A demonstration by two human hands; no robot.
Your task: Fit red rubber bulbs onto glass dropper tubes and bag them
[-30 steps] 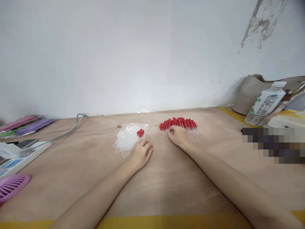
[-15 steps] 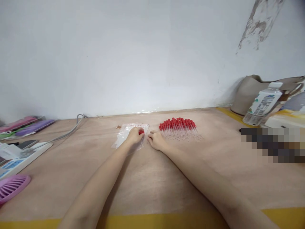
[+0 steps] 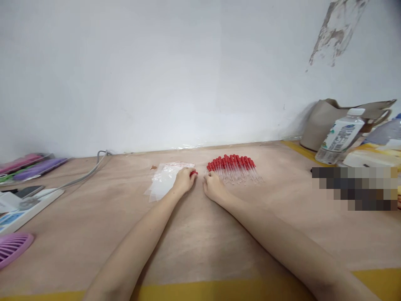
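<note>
My left hand [image 3: 184,180] is closed beside a small stack of clear zip bags [image 3: 162,180]. A red rubber bulb shows at its fingertips, like those on the droppers; the rest of what it grips is hidden. Just to the right, my right hand [image 3: 215,187] has its fingers curled together at the left end of a row of droppers [image 3: 235,168]. Faint clear bits show by its fingertips, but what it holds is too small to make out. Those droppers have red bulbs towards the wall and clear thin tubes pointing towards me. A narrow gap separates the two hands.
A white power strip [image 3: 34,209] with a grey cable [image 3: 82,177], a pink fan [image 3: 14,249] and purple and pink packets [image 3: 42,168] lie at left. A water bottle [image 3: 341,136] and a grey bag [image 3: 319,123] stand at right, near a blurred-out patch.
My left hand has moved right, off the middle of the zip bags, with red still at its fingers. My right hand has shifted slightly right to the droppers' edge. The view has turned slightly.
</note>
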